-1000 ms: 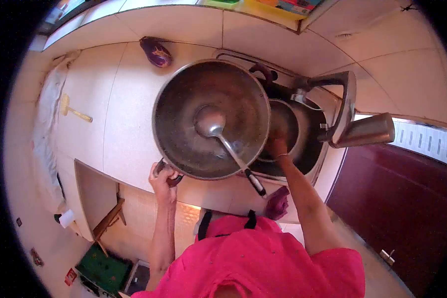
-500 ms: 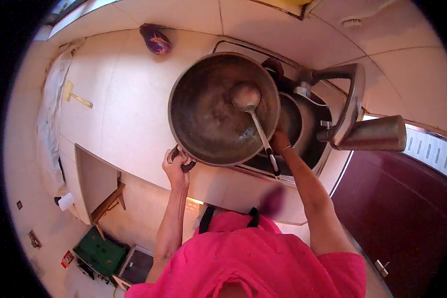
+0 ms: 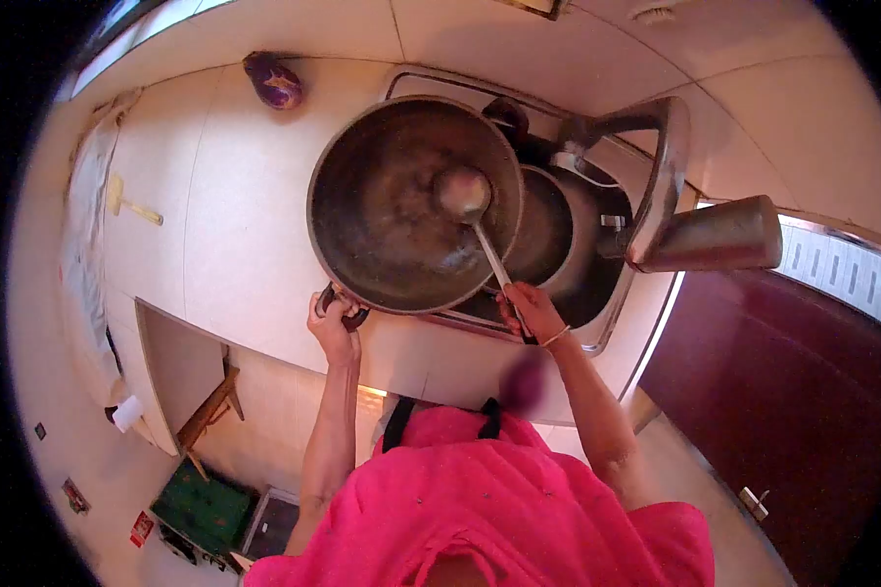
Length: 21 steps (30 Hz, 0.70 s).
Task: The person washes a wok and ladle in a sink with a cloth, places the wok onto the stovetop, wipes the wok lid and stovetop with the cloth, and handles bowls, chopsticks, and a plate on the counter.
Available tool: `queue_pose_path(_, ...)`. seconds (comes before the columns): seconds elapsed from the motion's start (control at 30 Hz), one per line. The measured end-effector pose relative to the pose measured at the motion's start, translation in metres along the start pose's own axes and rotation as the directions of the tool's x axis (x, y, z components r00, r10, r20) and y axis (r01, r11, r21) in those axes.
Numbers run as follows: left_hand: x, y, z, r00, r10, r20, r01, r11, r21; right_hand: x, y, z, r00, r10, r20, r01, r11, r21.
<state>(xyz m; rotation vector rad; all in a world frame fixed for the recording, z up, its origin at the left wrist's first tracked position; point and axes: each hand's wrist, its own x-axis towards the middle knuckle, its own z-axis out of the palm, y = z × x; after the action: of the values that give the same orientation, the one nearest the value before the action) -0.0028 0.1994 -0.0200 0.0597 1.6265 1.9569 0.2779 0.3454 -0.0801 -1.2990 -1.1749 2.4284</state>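
Left hand (image 3: 335, 327): curled tightly around the near handle (image 3: 350, 315) of a wok (image 3: 367, 176).
Right hand (image 3: 536, 311): closed on the ladle (image 3: 485, 240) by its handle.
Wok: spans counter (image 3: 245, 196) and sink (image 3: 587, 293); whether raised, unclear.
Progress: apparently midway, both items gripped, ladle head not yet out of the wok.
Arms: both reach forward, right angled inward.

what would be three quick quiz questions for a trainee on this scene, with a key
1. Which hand grips the ladle?
2. Fill in: the left hand holds the wok by its ____.
3. Choose: the eggplant beyond the left hand lies (A) in the wok, (B) on the counter, (C) in the sink.

Key: 1. The right hand. 2. Handle. 3. B.
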Motion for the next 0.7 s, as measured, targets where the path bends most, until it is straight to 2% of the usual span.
queue_pose_path(0.1, 0.002, 0.004, 0.003, 0.999, 0.016, -0.037, -0.015, 0.999, 0.045, -0.027, 0.002, 0.000, 0.992, -0.041, -0.123, 0.026, 0.992, -0.120)
queue_pose_path(0.2, 0.010, 0.004, -0.005, 0.997, 0.046, -0.055, -0.041, 0.996, 0.082, -0.067, -0.018, 0.005, 0.956, -0.147, -0.255, 0.062, 0.947, -0.315)
queue_pose_path(0.3, 0.016, 0.009, -0.008, 0.995, 0.085, -0.057, -0.078, 0.989, 0.124, -0.085, 0.004, -0.018, 0.911, -0.245, -0.331, 0.063, 0.878, -0.474)
queue_pose_path(0.4, 0.016, 0.012, -0.006, 0.991, 0.125, -0.043, -0.118, 0.984, 0.135, -0.095, 0.007, -0.027, 0.871, -0.185, -0.454, -0.066, 0.874, -0.482)
queue_pose_path(0.5, 0.014, 0.013, -0.004, 0.988, 0.148, -0.052, -0.138, 0.977, 0.163, -0.079, 0.020, -0.038, 0.827, -0.267, -0.494, -0.141, 0.752, -0.644)
queue_pose_path(0.6, 0.012, 0.011, -0.007, 0.983, 0.178, -0.038, -0.168, 0.968, 0.185, -0.041, 0.059, -0.064, 0.701, -0.657, -0.279, 0.059, 0.444, -0.894)
queue_pose_path(0.7, 0.010, 0.009, -0.009, 0.979, 0.199, -0.049, -0.186, 0.962, 0.202, -0.022, 0.065, -0.070, 0.810, -0.376, -0.449, -0.135, 0.627, -0.767)
